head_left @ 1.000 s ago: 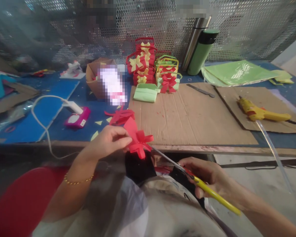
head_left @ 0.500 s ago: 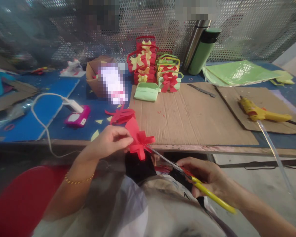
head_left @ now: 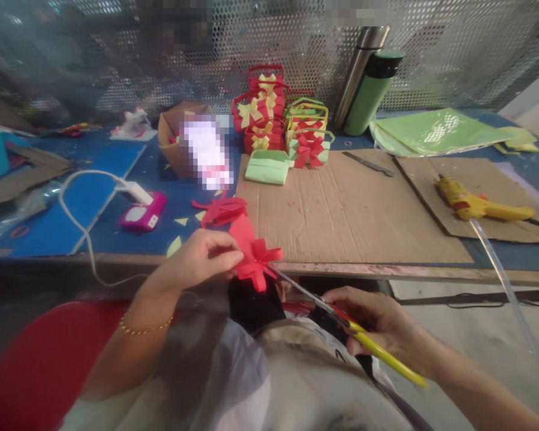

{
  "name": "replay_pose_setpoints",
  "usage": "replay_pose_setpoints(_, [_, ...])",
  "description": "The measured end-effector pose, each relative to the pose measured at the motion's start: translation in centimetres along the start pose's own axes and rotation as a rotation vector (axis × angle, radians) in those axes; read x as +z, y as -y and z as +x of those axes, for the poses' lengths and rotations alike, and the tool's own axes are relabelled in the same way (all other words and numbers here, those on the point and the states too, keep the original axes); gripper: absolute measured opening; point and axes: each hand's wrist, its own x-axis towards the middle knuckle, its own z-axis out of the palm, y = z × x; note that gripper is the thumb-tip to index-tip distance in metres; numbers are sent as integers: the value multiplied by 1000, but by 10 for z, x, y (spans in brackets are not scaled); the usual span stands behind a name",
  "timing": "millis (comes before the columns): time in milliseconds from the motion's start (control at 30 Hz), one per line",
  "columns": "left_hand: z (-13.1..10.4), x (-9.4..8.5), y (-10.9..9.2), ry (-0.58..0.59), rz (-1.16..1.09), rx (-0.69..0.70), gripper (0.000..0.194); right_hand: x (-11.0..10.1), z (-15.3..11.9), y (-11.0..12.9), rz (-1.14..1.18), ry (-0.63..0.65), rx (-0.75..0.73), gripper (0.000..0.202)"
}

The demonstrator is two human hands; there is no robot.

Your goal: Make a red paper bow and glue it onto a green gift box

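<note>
Between its thumb and fingers, my left hand [head_left: 209, 257] pinches a red paper flower [head_left: 259, 269] over the table's front edge. A long red paper strip or petal [head_left: 241, 230] stands up behind it. My right hand [head_left: 377, 317] is closed around a pair of scissors [head_left: 336, 314] with yellow and red handles. The scissor blades point up and left, and their tips touch the flower near its middle. Beyond my left hand lie cut red paper pieces [head_left: 222, 211] on the blue table, with small yellow paper scraps [head_left: 182, 221] beside them.
Small red paper baskets [head_left: 264, 111] and green ones [head_left: 309, 146] stand at the back by a folded green paper piece [head_left: 266, 167]. A cardboard sheet [head_left: 341, 209] covers the middle. A yellow glue gun [head_left: 471, 203], green flask [head_left: 368, 96], blade [head_left: 368, 163] and purple plug adapter [head_left: 144, 211] surround it.
Almost nothing differs. The red petal behind the flower looks more rounded at its top, and the view has shifted very slightly.
</note>
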Motion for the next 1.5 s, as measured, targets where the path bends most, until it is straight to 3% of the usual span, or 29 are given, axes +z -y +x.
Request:
replay_pose_setpoints(167, [0, 0, -2, 14, -17, -1, 20, -2, -2, -6, -122, -13, -27, 57])
replay_pose_setpoints(400, [-2, 1, -2, 51, -40, -31, 25, -2, -6, -3, -103, 31, -20, 58])
replay_pose_setpoints(933, [1, 5, -7, 55, -75, -57, 21, -1, -5, -1, -208, -35, -87, 54])
replay_pose_setpoints(1233, [0, 6, -1, 54, -80, -75, 21, -2, -6, -6, -292, -62, -172, 49])
replay_pose_setpoints(1500, [-2, 12, 4, 52, -194, -147, 15, -2, -8, -6, -292, -51, -135, 49])
